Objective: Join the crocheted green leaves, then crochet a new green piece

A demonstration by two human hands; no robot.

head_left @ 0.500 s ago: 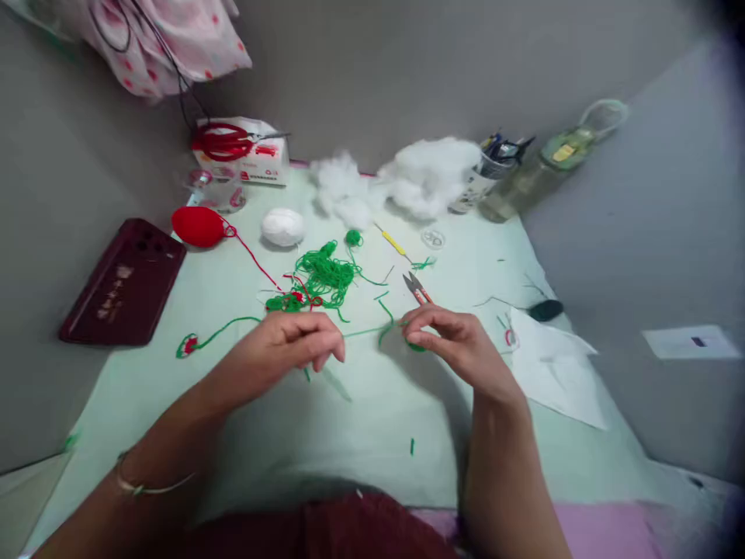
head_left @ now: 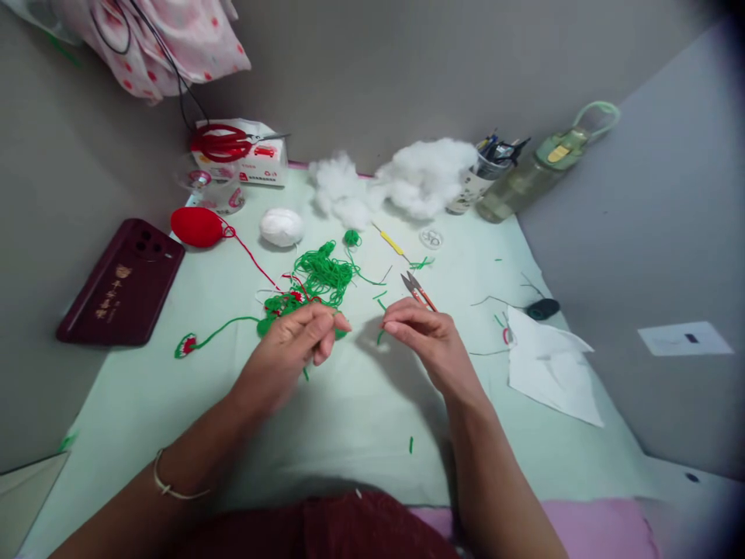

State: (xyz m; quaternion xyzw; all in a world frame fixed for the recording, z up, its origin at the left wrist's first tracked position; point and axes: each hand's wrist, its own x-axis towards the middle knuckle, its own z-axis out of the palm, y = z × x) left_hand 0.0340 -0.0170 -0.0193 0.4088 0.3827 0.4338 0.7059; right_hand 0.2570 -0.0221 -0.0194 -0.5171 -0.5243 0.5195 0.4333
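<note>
Shows green piece (head_left: 342,334) now gripped by left hand (head_left: 299,338), no longer beside right hand (head_left: 429,341), with pinched grip there of unclear contents, suggesting a changed hold for the work.

Light soft, dimmish | shadow on tablecloth (head_left: 355,427) beneath right hand (head_left: 424,335) | upper-right corner dark, blurred

Home craft corner, seemingly: cloth-covered table (head_left: 355,419), grey walls (head_left: 349,93), green yarn (head_left: 327,272), white stuffing (head_left: 427,180), bottle (head_left: 527,180).
</note>
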